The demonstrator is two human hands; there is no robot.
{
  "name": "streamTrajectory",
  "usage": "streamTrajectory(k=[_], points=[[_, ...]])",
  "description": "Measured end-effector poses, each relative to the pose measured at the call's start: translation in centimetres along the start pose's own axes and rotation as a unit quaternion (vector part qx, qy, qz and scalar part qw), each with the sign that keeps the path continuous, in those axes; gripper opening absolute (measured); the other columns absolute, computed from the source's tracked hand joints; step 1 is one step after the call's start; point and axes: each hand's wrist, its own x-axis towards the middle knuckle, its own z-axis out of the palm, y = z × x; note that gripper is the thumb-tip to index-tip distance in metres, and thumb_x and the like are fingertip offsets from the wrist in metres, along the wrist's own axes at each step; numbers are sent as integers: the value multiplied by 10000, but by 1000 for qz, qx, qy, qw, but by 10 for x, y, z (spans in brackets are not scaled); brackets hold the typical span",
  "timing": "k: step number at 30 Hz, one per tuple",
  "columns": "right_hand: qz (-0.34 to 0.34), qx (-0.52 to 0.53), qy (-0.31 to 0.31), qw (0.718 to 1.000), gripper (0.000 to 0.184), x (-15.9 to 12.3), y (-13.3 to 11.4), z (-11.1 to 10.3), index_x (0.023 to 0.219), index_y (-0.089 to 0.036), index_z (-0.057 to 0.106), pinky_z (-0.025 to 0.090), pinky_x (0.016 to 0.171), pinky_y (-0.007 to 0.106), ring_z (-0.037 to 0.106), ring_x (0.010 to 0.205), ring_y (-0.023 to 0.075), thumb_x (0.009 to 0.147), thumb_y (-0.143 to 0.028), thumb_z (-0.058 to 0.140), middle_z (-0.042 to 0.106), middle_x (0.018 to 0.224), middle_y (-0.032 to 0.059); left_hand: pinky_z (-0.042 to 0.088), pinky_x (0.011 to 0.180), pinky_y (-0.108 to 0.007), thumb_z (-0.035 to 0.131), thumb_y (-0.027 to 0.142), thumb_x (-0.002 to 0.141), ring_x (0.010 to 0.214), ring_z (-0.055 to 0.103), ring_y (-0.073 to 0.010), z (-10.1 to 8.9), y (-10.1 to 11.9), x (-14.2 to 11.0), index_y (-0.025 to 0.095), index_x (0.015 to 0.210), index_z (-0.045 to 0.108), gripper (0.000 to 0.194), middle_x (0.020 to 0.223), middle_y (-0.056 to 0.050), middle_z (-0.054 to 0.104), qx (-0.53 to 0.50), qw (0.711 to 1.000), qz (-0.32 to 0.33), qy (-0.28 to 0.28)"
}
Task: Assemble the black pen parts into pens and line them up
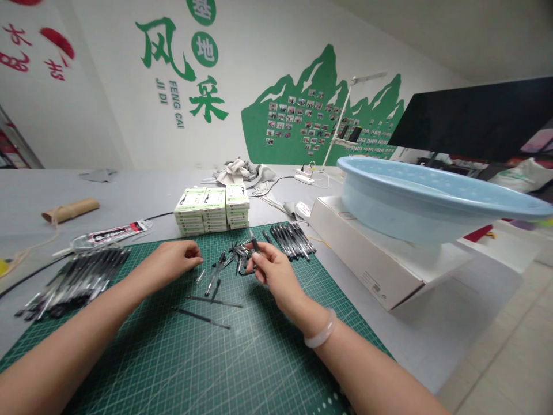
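Observation:
My right hand (pixel 270 266) is closed in a pinch on a black pen part (pixel 254 245) above the green cutting mat (pixel 173 357). My left hand (pixel 175 259) rests on the mat with its fingers curled together; what they pinch, if anything, is too small to name. Between the hands lies a scatter of loose pen parts (pixel 228 256). Two thin refills (pixel 207 308) lie on the mat nearer me. A row of assembled black pens (pixel 291 237) sits to the right of my right hand.
A pile of black pens (pixel 75 282) lies at the mat's left edge, with a plastic packet (pixel 114 233) behind. Stacked white-green boxes (pixel 211 210) stand at the far edge. A light-blue basin (pixel 427 202) sits on a white carton (pixel 380 259) at right. Cardboard tube (pixel 71 210) at left.

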Motion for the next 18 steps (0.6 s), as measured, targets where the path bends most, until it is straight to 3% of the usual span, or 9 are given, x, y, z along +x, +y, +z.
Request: streamTrajectory(k=[3,13,18], points=[[1,-6,9,1000,297,2,2,-2,1066,-138,597,237,405,195,365,408,50,832,-316,562,607,639,-25,391,612,-291,616,389,712,741,649,-252,9,-9,2,248,721,703,166,775,-40,734,31,999,6,-22],[2,-14,6,1000,276,2,3,-3,1024,-144,598,241,407,197,368,406,54,822,-329,563,607,643,-20,404,630,-295,577,384,706,749,650,-253,19,1,1,265,715,719,186,790,-40,741,18,999,31,-18],[4,-10,13,1000,283,4,5,-4,1018,-148,590,247,404,197,379,402,56,815,-344,572,611,642,-21,419,621,-286,590,494,752,698,613,-217,9,22,-7,230,769,688,283,754,-27,701,-96,995,30,4]])
